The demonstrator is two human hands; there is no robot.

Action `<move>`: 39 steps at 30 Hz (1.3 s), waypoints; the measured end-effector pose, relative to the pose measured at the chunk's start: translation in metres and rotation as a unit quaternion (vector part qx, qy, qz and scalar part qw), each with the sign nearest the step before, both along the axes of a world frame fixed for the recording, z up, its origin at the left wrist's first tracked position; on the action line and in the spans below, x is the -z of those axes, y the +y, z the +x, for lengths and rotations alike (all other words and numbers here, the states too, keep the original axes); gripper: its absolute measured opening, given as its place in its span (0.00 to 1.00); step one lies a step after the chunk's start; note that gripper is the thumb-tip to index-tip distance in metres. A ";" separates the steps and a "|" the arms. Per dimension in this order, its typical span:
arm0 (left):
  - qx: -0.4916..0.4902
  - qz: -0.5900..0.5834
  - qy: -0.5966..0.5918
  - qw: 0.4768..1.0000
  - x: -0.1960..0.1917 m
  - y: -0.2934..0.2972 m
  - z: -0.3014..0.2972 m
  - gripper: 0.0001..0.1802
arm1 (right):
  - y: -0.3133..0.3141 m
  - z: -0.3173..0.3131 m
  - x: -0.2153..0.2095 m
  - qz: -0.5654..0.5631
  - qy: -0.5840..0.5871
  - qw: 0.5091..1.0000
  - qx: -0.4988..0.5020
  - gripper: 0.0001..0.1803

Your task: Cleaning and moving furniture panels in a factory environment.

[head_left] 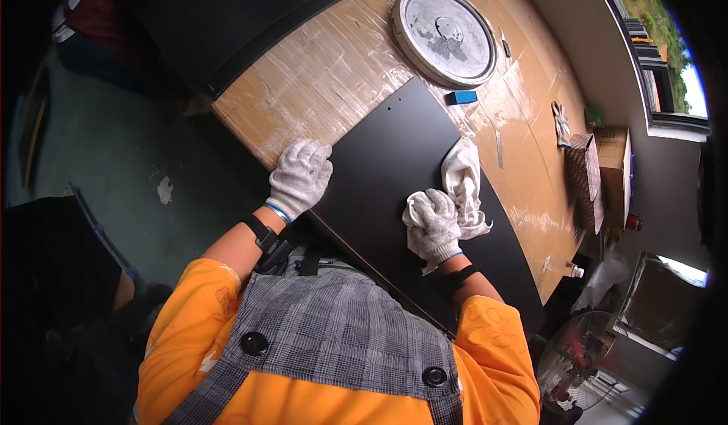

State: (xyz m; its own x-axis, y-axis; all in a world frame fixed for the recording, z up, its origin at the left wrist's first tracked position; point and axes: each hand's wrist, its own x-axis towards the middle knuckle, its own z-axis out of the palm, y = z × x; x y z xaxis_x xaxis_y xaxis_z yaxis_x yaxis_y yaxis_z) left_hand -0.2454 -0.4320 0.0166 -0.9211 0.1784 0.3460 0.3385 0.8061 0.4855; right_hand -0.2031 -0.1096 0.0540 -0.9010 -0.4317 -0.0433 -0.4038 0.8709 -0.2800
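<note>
A flat black panel with small holes near its far end lies on the table in front of me. My left hand, in a white knit glove, rests at the panel's near left edge with its fingers bent over it. On the panel's right part, my right hand, gloved the same way, presses down on a white cloth. Its fingers are closed on the bunched part, while the rest of the cloth trails beyond the hand.
Beyond the panel, a round grey lid-like disc and a blue block lie on the film-covered table. Another black panel is at the far left. Toward the right are a glove, cardboard box, plastic bottle and fan.
</note>
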 end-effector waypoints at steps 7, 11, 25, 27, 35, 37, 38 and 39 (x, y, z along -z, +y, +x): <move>-0.007 0.006 0.036 0.999 0.010 0.002 0.008 0.16 | 0.055 0.065 -0.001 0.081 -0.079 0.992 0.061 0.34; 0.000 0.007 0.038 0.999 0.007 0.006 0.005 0.16 | -0.050 -0.030 -0.004 -0.020 -0.015 1.000 -0.016 0.28; -0.020 -0.017 0.041 0.999 0.018 0.002 0.007 0.17 | -0.068 -0.007 -0.008 -0.032 -0.025 0.998 -0.056 0.30; -0.029 -0.023 0.034 0.999 0.019 0.004 0.006 0.17 | -0.119 -0.028 -0.004 -0.052 -0.011 0.996 -0.074 0.29; -0.032 -0.021 0.050 0.998 0.021 0.003 0.006 0.17 | -0.021 -0.038 -0.013 -0.460 -0.356 0.781 0.228 0.22; -0.038 -0.036 0.040 0.998 0.024 -0.007 0.012 0.17 | 0.013 -0.043 -0.049 -0.611 -0.450 0.574 0.308 0.21; -0.032 -0.033 0.041 0.998 0.023 -0.004 0.010 0.17 | 0.038 -0.047 -0.049 -0.615 -0.439 0.578 0.308 0.21; -0.022 -0.028 0.042 0.998 0.021 0.001 0.007 0.17 | 0.063 -0.051 -0.043 -0.250 -0.394 0.855 0.228 0.27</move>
